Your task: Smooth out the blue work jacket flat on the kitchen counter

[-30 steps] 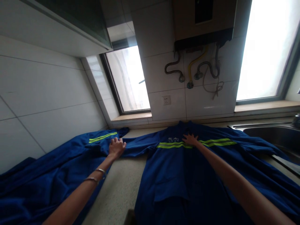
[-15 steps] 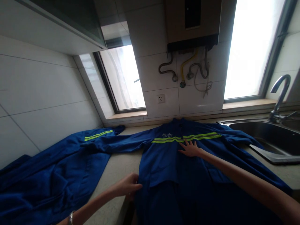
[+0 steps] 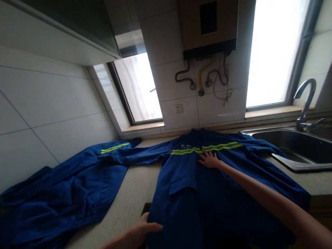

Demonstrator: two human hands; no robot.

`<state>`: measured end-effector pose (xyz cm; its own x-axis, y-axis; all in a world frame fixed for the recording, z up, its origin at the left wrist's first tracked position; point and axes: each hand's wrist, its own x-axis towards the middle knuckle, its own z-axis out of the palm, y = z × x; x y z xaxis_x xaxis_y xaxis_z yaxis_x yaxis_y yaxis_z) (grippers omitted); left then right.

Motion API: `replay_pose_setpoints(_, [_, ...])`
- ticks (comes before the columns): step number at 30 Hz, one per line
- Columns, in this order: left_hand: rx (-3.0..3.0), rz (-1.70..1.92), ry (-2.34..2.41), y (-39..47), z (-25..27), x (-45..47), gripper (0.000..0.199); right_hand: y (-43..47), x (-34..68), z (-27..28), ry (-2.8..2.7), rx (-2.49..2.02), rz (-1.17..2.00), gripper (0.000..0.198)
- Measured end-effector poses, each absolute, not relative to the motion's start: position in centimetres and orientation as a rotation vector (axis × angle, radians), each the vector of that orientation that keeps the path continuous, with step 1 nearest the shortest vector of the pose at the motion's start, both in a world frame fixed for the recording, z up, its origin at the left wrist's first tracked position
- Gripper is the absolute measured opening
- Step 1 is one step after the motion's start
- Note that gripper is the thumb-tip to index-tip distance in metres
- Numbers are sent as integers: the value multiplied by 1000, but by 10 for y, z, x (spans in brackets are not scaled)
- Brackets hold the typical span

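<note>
Lying flat across the speckled beige stone desk (image 3: 129,204): one dark blue work jacket with yellow-green reflective chest stripes (image 3: 207,186), collar toward the white tiled wall, hem hanging over the near edge. Right hand (image 3: 210,160), fingers spread, its grip open, palm pressed on the jacket just below the stripes. Left hand (image 3: 141,232) at the jacket's lower left edge near the desk's front, fingers curled on the cloth; whether they pinch it cannot be told. Second blue garment with reflective stripe (image 3: 70,193) spread at left. Stainless steel sink (image 3: 298,152) with curved tap (image 3: 306,103) at right.
</note>
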<state>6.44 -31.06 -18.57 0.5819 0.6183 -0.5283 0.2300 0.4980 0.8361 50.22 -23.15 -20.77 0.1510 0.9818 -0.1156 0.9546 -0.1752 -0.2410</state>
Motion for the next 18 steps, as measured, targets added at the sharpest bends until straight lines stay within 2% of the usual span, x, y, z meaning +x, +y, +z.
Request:
replay_pose_setpoints(4, [1154, 149, 1168, -318, -193, 54, 43, -232, 502, -212, -1928, -2268, 358, 80])
replay_pose_setpoints(9, [1862, 158, 1079, -314, -158, 68, 56, -239, 504, -209, -1834, -2027, 309, 73])
replay_pose_setpoints(13, [2311, -134, 1274, -295, -112, 81, 32, -266, 525, -195, -1782, -1900, 239, 51])
replay_pose_setpoints(15, [2532, -239, 1319, -283, -96, 90, 34, -293, 549, -186, -1716, -1875, 188, 48])
replay_pose_setpoints(18, [2783, -132, 1256, -267, -86, 114, 34, -353, 598, -179, -1576, -1901, 47, 42])
